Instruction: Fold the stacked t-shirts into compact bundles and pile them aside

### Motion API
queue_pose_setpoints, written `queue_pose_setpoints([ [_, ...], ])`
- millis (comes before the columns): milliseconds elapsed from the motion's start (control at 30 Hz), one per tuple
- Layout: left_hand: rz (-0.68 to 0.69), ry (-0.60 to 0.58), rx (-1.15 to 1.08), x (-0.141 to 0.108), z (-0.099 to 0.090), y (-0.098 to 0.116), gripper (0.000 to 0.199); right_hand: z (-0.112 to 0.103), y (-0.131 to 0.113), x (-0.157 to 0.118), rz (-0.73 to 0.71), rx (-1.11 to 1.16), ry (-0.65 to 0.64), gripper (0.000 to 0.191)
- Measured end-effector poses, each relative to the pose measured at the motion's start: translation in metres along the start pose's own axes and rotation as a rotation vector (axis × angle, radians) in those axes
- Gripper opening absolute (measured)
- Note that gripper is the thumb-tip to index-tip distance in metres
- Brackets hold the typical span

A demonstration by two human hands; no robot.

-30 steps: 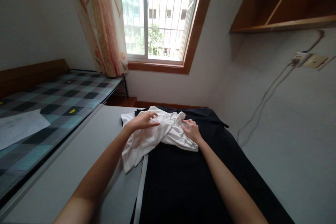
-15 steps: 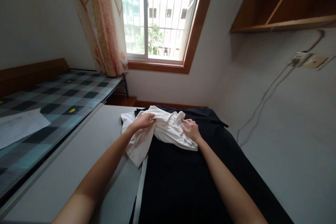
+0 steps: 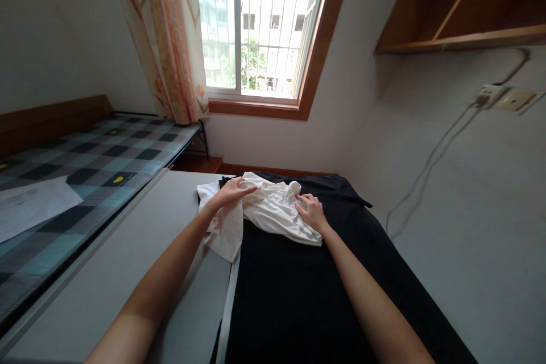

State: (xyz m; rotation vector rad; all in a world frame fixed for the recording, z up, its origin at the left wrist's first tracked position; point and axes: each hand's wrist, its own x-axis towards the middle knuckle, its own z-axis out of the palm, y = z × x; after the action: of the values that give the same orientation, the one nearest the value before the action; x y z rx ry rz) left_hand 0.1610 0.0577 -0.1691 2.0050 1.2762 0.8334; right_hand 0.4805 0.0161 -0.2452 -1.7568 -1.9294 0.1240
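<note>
A crumpled white garment (image 3: 273,205) lies at the far end of the black cloth (image 3: 294,290), its left part hanging over onto the pale grey board (image 3: 128,256). On the garment's left part rests my left hand (image 3: 235,190), with thumb and fingers apart and no fabric pinched between them. My right hand (image 3: 311,210) lies on the garment's right end, fingers spread and slightly bent, fingertips touching the fabric.
To the left is a bed with a checked mattress (image 3: 145,153) and a sheet of paper (image 3: 38,202) on it. A curtain (image 3: 170,40) hangs beside the window. Wooden shelves (image 3: 469,40) and a socket with a cable (image 3: 430,159) are on the right wall.
My left hand has let go of the fabric and opened, shifting slightly up and left. The garment's left flap has settled a little higher. My right hand has stayed in place.
</note>
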Motion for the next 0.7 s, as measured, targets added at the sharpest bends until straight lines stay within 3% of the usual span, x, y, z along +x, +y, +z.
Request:
queue_pose_setpoints([
  [167,0.04,-0.029,0.039,0.0,0.004,-0.007,0.028,0.0,0.0,0.0,0.008,0.012,-0.01,0.037],
  [467,-0.018,0.305,0.136,0.011,-0.005,-0.01,0.03,-0.001,-0.002,-0.001,-0.002,-0.002,0.009,0.035],
  [700,-0.015,0.19,0.141,0.003,-0.009,-0.002,0.022,0.001,-0.001,-0.001,-0.002,-0.002,0.016,0.035],
])
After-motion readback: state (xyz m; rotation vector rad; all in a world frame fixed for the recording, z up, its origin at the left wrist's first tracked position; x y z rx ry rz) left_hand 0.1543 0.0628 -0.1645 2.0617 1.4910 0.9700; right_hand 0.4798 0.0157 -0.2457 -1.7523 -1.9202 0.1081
